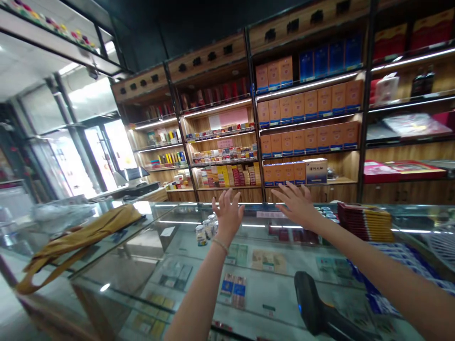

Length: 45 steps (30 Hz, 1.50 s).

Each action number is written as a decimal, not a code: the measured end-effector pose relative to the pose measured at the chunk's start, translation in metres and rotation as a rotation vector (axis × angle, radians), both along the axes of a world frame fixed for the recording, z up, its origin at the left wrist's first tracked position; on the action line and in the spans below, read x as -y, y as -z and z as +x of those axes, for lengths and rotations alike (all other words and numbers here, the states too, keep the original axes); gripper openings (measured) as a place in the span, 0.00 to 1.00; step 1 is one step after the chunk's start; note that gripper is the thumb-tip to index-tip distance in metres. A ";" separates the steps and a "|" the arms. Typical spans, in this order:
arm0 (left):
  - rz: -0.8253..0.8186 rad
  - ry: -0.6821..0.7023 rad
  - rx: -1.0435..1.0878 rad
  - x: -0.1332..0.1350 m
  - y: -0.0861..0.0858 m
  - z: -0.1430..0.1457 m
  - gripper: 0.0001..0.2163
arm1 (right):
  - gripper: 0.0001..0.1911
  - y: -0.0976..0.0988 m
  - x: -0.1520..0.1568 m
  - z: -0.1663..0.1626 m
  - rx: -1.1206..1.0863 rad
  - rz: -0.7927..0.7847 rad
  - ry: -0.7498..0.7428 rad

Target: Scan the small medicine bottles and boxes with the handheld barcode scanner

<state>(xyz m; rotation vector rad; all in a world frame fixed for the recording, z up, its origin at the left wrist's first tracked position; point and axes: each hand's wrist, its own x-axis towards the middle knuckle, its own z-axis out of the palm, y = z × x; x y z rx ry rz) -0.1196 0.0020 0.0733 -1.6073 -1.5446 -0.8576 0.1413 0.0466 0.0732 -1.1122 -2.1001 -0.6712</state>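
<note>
Both arms reach forward over a glass display counter (199,303). My left hand (227,213), with a thin bracelet at the wrist, has its fingers spread and holds nothing. Just left of it stand several small jars (202,235) with white lids. My right hand (296,203) is also spread, with nothing in it, near the counter's far side. To its right are small round-topped containers (329,214), partly hidden by the forearm, and a stack of dark red and yellow packs (364,221). A black barcode scanner (313,308) lies on the glass below my right forearm.
A mustard-yellow apron or bag (81,232) lies on the counter's left part. Blue-and-white packs (394,260) and a white fan-like grille (442,246) are at the right. Shelves of orange boxes (311,102) rise behind. A computer monitor (134,173) stands at far left.
</note>
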 end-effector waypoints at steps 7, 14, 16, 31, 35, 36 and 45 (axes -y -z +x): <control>-0.003 -0.073 0.043 0.000 0.022 -0.041 0.15 | 0.24 0.006 0.000 -0.050 0.023 -0.063 -0.075; -0.118 -0.104 0.031 0.007 0.035 -0.053 0.18 | 0.28 0.020 -0.006 -0.101 0.091 -0.272 -0.153; -0.141 -0.109 0.027 0.006 0.038 -0.054 0.18 | 0.28 0.023 -0.008 -0.113 0.126 -0.314 -0.186; -0.242 -0.093 -0.018 -0.010 0.061 -0.059 0.23 | 0.34 0.050 -0.028 -0.164 0.214 -0.463 -0.229; -0.246 -0.096 -0.019 -0.015 0.065 -0.062 0.23 | 0.34 0.049 -0.030 -0.169 0.217 -0.455 -0.228; -0.248 -0.097 -0.018 -0.015 0.066 -0.063 0.23 | 0.34 0.048 -0.031 -0.170 0.218 -0.458 -0.223; -0.248 -0.090 -0.005 -0.015 0.065 -0.062 0.17 | 0.22 0.047 -0.036 -0.177 0.194 -0.353 -0.262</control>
